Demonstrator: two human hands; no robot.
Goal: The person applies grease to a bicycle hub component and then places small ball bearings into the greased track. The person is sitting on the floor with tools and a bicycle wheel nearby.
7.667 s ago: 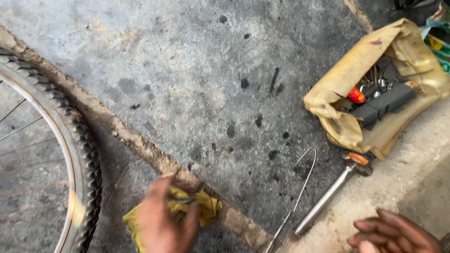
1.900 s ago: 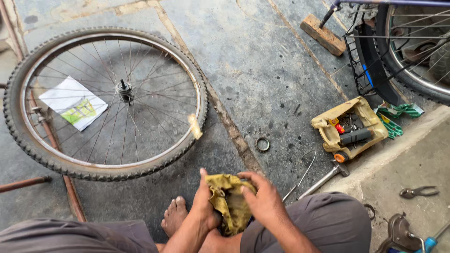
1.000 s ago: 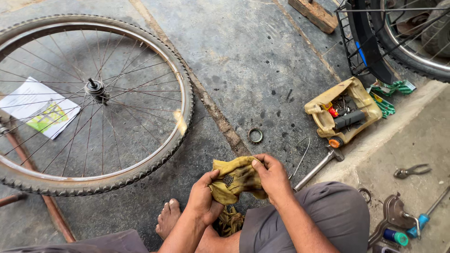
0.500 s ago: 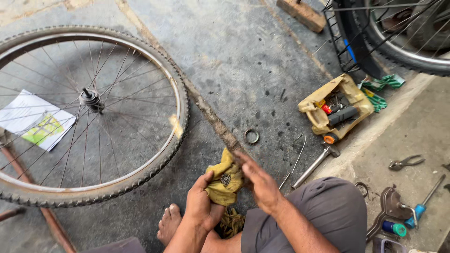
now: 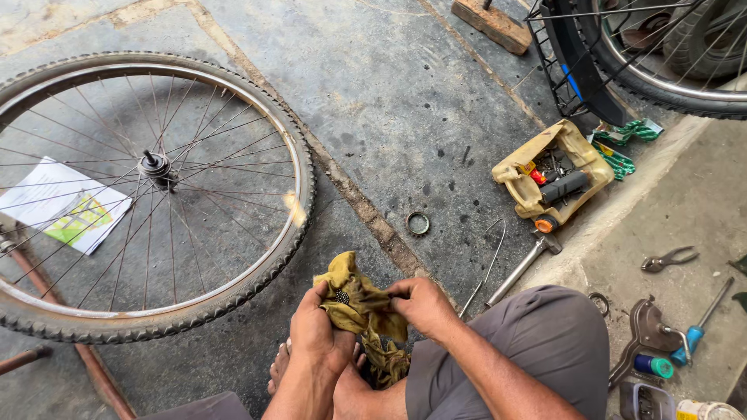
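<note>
Mustard rag [image 5: 354,299] bunched between both hands — left hand [image 5: 317,333] fingers curled, pinching fold around small dark toothed part [image 5: 341,296]; right hand [image 5: 424,305] gripped opposite edge. Wiping looked underway, unfinished. Metal ring [image 5: 418,223] lay beyond fingertips, untouched.

This is looking like a roadside or yard bicycle-repair spot — work is happening right on a stained, cracked concrete floor [image 5: 405,93] rather than at a bench. A spoked bicycle wheel [image 5: 148,194] is lying flat on the ground, and part of another bicycle [image 5: 661,47] is standing at the top right. Tools are lying scattered about — a hammer [image 5: 521,268], pliers [image 5: 669,259], a screwdriver [image 5: 700,323] — and an open cloth pouch [image 5: 548,175] is spilling small parts beside a raised concrete ledge [image 5: 685,202].
</note>
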